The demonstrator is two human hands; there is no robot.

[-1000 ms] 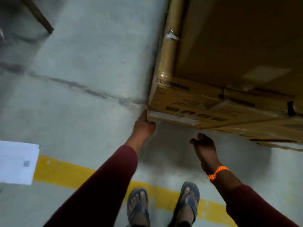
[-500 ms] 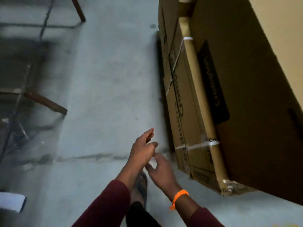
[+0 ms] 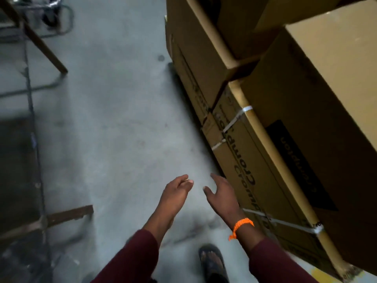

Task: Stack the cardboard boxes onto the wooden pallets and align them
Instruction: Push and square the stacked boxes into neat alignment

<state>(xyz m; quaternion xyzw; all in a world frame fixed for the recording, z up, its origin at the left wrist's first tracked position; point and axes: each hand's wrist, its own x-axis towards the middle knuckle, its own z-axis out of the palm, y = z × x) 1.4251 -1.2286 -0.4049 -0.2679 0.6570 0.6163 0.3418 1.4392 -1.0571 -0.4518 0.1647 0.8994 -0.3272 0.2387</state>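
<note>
View: head camera, looking down along the stack.
Left hand (image 3: pixel 175 193): empty, fingers loosely extended, held above the concrete floor (image 3: pixel 122 139), touching nothing.
Right hand (image 3: pixel 221 193): empty, fingers spread and relaxed, just beside the lower box but not seen touching it; orange wristband (image 3: pixel 242 224) on the wrist.
Cardboard boxes: stacked along the right of the view. The strapped lower box (image 3: pixel 244 160) is bound with white straps (image 3: pixel 236 119) and carries printed lettering. A large upper box (image 3: pixel 326 99) rests above it, and more boxes lie further along.
Wooden pallets: not visible; whatever the stack stands on is hidden by the boxes.
Work done (judgement): at least two tiers are up in this section, and no box is in hand.
Work left (judgement): alignment looks unfinished, since box faces step in and out where neighbours meet. Whether more boxes wait elsewhere cannot be told.
Surroundings: metal frame (image 3: pixel 61 216) at left, well apart from the stack; one sandalled foot (image 3: pixel 212 262) at the bottom edge.
</note>
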